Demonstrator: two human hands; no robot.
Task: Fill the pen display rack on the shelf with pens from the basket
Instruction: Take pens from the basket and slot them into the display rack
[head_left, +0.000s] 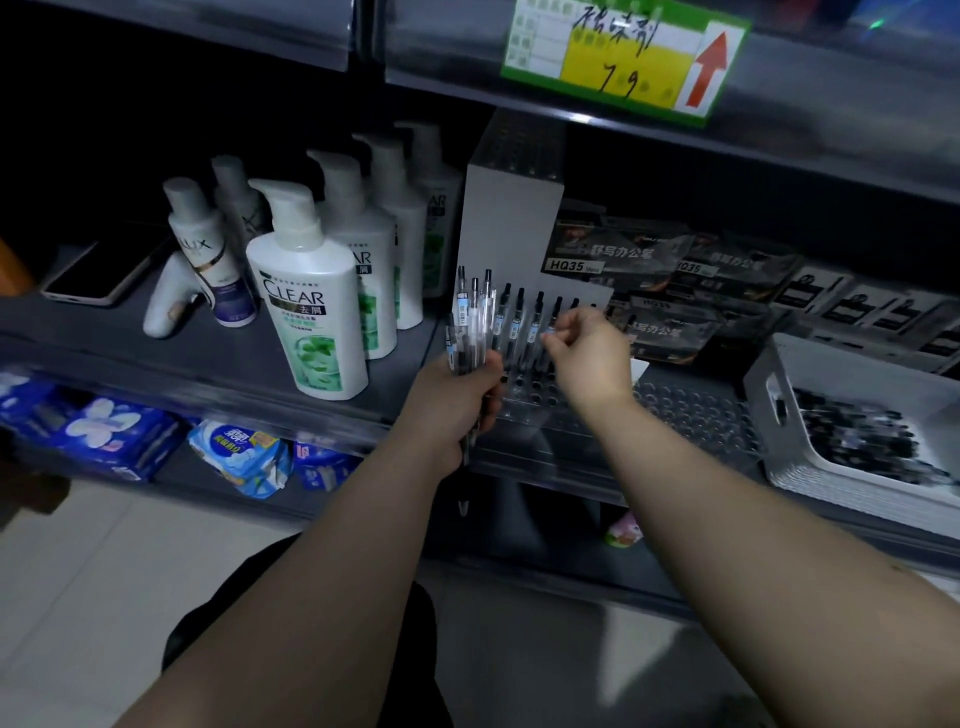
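Note:
My left hand (457, 400) grips a bunch of clear pens (470, 322) with black tips, held upright at the left end of the clear pen rack (691, 415). The rack lies on the shelf and has many round holes. Several pens (524, 325) stand in its back row. My right hand (589, 353) hovers over that row with curled fingers pinching the top of a standing pen (553, 325). A white basket (769, 395) at the right holds a heap of dark pens (857, 431).
White shampoo bottles (306, 306) stand left of the rack, with a phone (98, 275) further left. A white box (511, 223) rises behind the rack. Dark pen packets (649, 265) lie behind and to the right. A price tag (623, 52) hangs above.

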